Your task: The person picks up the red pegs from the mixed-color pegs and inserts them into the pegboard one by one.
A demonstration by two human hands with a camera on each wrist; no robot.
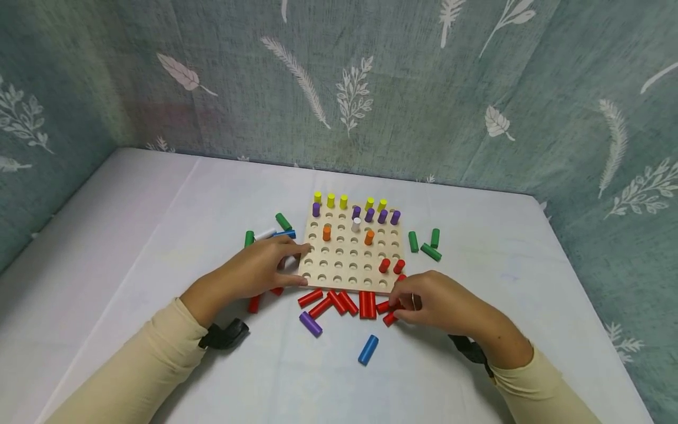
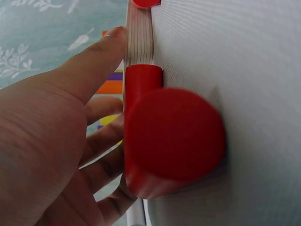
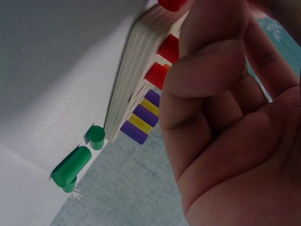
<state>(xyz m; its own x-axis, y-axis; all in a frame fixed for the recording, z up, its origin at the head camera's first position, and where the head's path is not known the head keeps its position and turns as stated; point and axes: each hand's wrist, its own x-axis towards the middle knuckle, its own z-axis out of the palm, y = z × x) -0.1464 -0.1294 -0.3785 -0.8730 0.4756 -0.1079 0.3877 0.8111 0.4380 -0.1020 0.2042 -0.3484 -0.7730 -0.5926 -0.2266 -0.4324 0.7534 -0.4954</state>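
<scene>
My left hand (image 1: 259, 268) rests at the left edge of a pale, flat wooden board (image 1: 345, 272) drilled with rows of round holes, thumb and forefinger spread well apart. My right hand (image 1: 436, 297) is at the board's near right corner, fingers bent and thumb drawn in beside loose, glossy red cylindrical pegs (image 1: 348, 302); my own fingers hide the tips, so I cannot tell whether I have hold of one. These pegs lie on the white cloth along the board's near edge, some side by side and touching. I judge each one light, stiff and hard to break, but smooth enough to roll or slip, so a pinch around the middle should suit it. The close bunching is what most hinders my fingertips, and the standing red pegs (image 1: 384, 265) near that corner leave little room for knuckles. Upright yellow pegs (image 1: 344, 202) and purple pegs (image 1: 369, 215) fill much of the far rows. A loose purple peg (image 1: 311, 324) and a blue cylindrical peg (image 1: 368, 350) lie nearer me, while green cylindrical pegs (image 1: 431, 252) lie right of the board.
</scene>
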